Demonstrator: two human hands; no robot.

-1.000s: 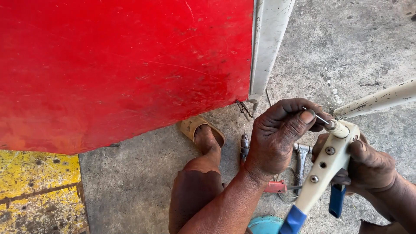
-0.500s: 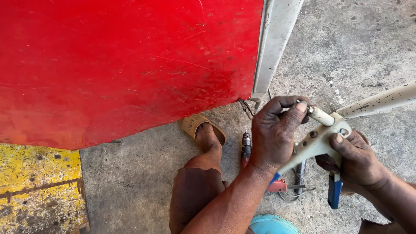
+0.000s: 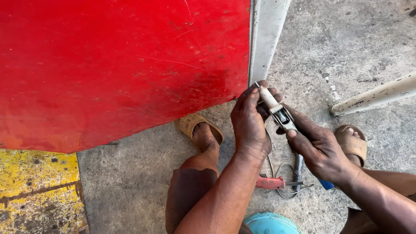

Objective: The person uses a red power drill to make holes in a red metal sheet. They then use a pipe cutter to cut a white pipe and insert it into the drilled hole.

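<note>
My right hand [image 3: 318,149] grips the body of a white hand riveter [image 3: 277,110] with blue-tipped handles [image 3: 327,185]. Its nose points up and to the left, close to the lower right corner of a scratched red metal panel [image 3: 121,65]. My left hand [image 3: 249,121] pinches the riveter's nose from the left, fingertips at its tip beside the white metal strip [image 3: 268,34] along the panel's edge. My sandalled feet [image 3: 201,130] [image 3: 353,143] rest on the concrete floor [image 3: 338,56].
Red-handled pliers [image 3: 271,183], a loop of wire [image 3: 281,173] and another dark tool lie on the floor under my hands. A white bar [image 3: 377,94] slants in from the right. A yellow painted surface [image 3: 37,190] lies lower left; a light blue round object [image 3: 271,223] sits at the bottom edge.
The riveter has swung from pointing right and up to pointing up-left toward the panel's corner. Both hands moved left with it, and the view shifted slightly.
</note>
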